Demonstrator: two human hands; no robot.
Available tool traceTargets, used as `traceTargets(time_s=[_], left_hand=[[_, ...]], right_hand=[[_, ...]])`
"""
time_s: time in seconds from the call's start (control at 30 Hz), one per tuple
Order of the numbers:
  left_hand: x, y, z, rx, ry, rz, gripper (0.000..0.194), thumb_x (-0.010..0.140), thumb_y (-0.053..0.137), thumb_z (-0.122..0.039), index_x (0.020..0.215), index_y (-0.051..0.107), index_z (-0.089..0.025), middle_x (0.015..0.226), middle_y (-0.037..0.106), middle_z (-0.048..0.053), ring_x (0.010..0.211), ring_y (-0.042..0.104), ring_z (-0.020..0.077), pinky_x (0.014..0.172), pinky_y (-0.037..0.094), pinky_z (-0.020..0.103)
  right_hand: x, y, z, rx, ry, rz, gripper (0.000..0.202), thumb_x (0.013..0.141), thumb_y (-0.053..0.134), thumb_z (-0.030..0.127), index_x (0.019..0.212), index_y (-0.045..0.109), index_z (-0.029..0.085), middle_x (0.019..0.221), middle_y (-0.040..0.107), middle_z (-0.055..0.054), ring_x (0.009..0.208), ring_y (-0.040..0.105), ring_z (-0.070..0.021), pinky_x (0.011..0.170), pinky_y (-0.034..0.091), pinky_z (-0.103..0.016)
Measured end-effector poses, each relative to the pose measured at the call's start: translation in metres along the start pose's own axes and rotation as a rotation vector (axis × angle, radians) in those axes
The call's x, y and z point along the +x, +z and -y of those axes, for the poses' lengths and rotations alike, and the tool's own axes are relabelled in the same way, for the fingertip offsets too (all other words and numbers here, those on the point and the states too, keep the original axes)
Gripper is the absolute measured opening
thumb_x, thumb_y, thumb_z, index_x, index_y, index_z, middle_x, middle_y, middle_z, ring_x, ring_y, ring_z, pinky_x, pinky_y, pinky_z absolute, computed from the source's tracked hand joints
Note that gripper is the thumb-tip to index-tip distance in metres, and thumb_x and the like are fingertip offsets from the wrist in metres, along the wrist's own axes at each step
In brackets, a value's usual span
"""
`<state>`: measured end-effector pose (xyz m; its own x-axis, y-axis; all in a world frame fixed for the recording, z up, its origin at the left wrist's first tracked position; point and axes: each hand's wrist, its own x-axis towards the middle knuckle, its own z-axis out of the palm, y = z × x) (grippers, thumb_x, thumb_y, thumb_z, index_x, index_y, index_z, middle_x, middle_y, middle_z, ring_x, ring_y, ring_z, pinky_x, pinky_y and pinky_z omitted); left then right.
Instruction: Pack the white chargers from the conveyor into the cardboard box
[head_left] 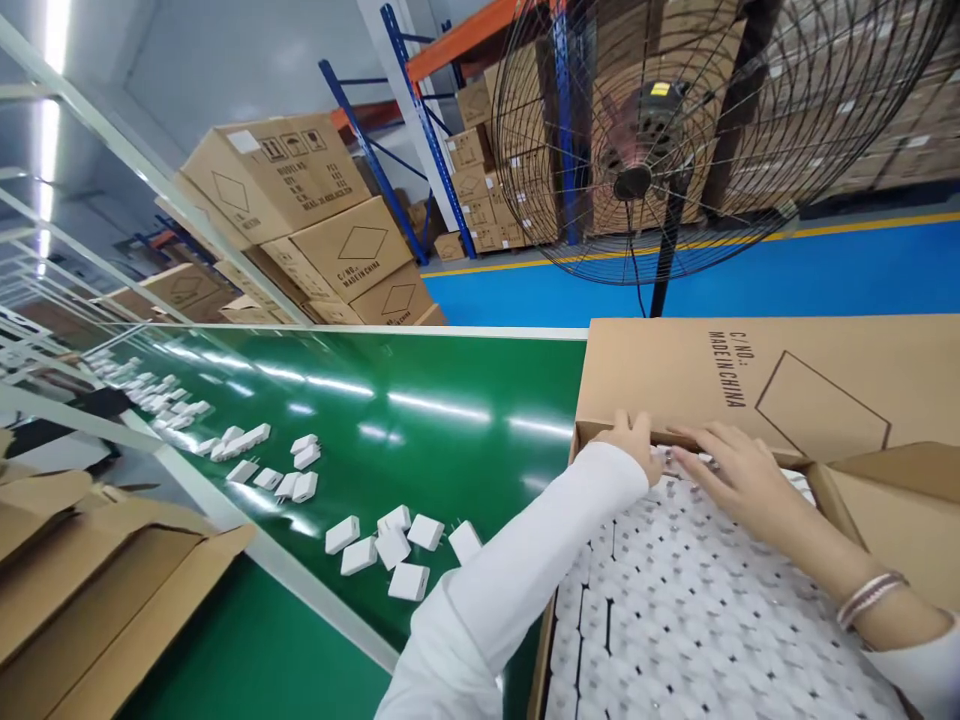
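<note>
An open carton (559,610) in front of me is packed with rows of white plug chargers (675,600), some small metal pins showing between the hands. At its far inner edge, my left hand (628,445) is bent over the end of the rows with fingers closed; what they hold is hidden. Beside it, my right hand (739,465) reaches to the same far row. Its fingers are stretched out and its thumb is apart from them, with white chargers showing in the gap. A raised carton flap (660,370) stands behind both hands.
Loose white chargers (409,580) are scattered along the green conveyor belt (450,420) to the left. Folded cardboard (135,590) sits at lower left. A large caged fan (634,180) stands beyond the belt, near stacked cartons (337,250) and shelving (427,120).
</note>
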<state>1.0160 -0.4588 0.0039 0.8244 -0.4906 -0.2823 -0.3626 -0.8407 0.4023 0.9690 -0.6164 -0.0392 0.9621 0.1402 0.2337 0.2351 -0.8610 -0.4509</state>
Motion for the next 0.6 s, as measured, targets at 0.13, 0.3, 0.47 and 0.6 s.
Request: traceTargets(time_s=[0.13, 0.3, 0.47, 0.6], left_hand=[[-0.028, -0.018, 0.031, 0.026, 0.017, -0.094, 0.050, 0.083, 0.040, -0.024, 0.133, 0.035, -0.021, 0.133, 0.040, 0.010, 0.100, 0.061, 0.0251, 0.089, 0.047, 0.038], [-0.144, -0.048, 0.130, 0.271, -0.292, -0.125, 0.038, 0.083, 0.039, -0.013, 0.118, 0.051, -0.019, 0.122, 0.053, 0.008, 0.114, 0.050, 0.0213, 0.101, 0.037, 0.033], [-0.217, -0.012, 0.192, 0.298, -0.496, -0.118, 0.044, 0.079, 0.051, -0.017, 0.123, 0.050, -0.011, 0.118, 0.053, 0.018, 0.111, 0.048, 0.0350, 0.092, 0.039, 0.051], [-0.201, 0.019, 0.204, 0.145, -0.350, -0.060, 0.041, 0.072, 0.052, -0.001, 0.109, 0.059, -0.018, 0.116, 0.055, 0.015, 0.110, 0.048, 0.0325, 0.093, 0.038, 0.050]], right_hand=[[-0.005, -0.002, -0.007, -0.010, -0.016, -0.093, 0.042, 0.093, 0.032, 0.052, 0.106, 0.057, 0.021, 0.099, 0.061, -0.009, 0.094, 0.052, -0.0269, 0.077, 0.038, -0.040], [0.001, -0.007, 0.020, 0.009, -0.131, -0.206, 0.033, 0.091, 0.039, 0.046, 0.100, 0.058, 0.021, 0.095, 0.063, -0.008, 0.092, 0.055, -0.0241, 0.079, 0.041, -0.037], [0.006, 0.031, 0.161, -0.008, -0.247, 0.251, 0.026, 0.091, 0.040, 0.034, 0.099, 0.062, 0.020, 0.098, 0.065, -0.008, 0.093, 0.059, -0.0235, 0.082, 0.043, -0.039], [0.000, 0.103, 0.255, -0.097, -0.234, 0.468, 0.018, 0.081, 0.059, 0.025, 0.094, 0.062, 0.012, 0.087, 0.066, -0.011, 0.085, 0.062, -0.0270, 0.076, 0.046, -0.041]])
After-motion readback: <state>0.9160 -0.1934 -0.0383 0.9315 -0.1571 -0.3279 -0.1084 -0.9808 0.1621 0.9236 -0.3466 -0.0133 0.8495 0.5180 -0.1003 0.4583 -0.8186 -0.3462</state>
